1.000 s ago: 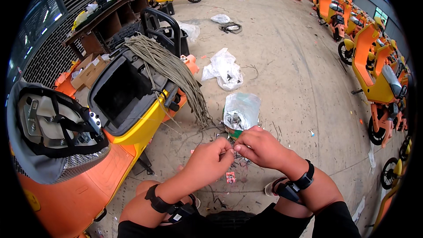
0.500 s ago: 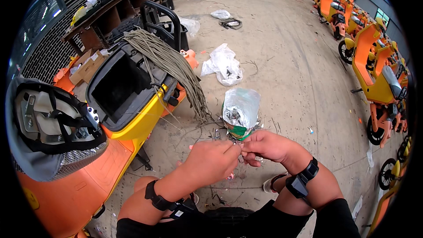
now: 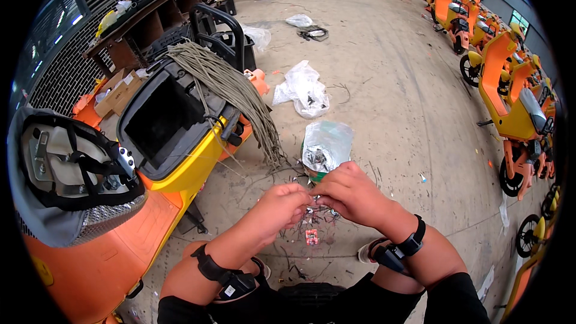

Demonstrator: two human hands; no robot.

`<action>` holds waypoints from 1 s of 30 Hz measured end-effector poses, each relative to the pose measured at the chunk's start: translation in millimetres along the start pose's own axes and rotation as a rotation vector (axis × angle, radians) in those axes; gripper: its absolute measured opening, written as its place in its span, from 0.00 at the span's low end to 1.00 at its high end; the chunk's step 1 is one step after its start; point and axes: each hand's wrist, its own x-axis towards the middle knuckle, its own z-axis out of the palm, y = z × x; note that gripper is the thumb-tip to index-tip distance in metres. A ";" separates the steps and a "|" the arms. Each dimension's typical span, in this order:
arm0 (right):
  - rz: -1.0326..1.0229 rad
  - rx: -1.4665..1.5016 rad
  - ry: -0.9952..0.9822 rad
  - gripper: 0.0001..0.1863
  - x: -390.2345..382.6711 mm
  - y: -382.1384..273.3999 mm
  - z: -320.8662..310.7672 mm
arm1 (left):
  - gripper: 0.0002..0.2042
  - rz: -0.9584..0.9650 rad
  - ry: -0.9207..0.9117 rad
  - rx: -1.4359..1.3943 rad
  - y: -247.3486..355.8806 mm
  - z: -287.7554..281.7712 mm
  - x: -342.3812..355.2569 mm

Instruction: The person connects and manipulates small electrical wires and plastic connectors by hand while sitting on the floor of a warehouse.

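Observation:
My left hand (image 3: 281,209) and my right hand (image 3: 351,195) meet low in the middle, fingertips pinched together around something small and thin that I cannot make out. Just beyond them stands a pale plastic bag (image 3: 329,141) with small dark and silvery items inside and green at its base. Beneath my hands, short wire scraps litter the floor around a small red-and-white packet (image 3: 311,237). At my left is a yellow and orange scooter (image 3: 192,167) with its dark compartment exposed, a bundle of olive cables (image 3: 237,96) draped over it and an upturned seat (image 3: 90,216) nearby.
A row of orange and yellow scooters (image 3: 504,114) lines the right. Behind the left scooter are a brown workbench (image 3: 138,30), a cardboard box (image 3: 120,96) and black bins. White plastic bags (image 3: 303,87) lie farther ahead on the concrete floor (image 3: 396,78).
Over the last second both hands have stayed pinched together while their fingers shifted. Since half a second ago they have risen slightly, my right hand more, uncovering the red packet below.

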 end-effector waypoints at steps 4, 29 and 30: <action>-0.063 -0.012 0.037 0.11 4.4 0.8 -7.4 | 0.02 -0.101 -0.110 -0.100 1.2 -4.8 -1.1; 0.793 0.982 -0.132 0.12 -2.3 7.4 8.5 | 0.07 0.699 0.324 1.135 -16.4 7.7 -1.3; 0.699 0.869 -0.085 0.12 -3.0 6.6 6.5 | 0.08 0.553 0.299 0.995 -12.5 7.2 -1.8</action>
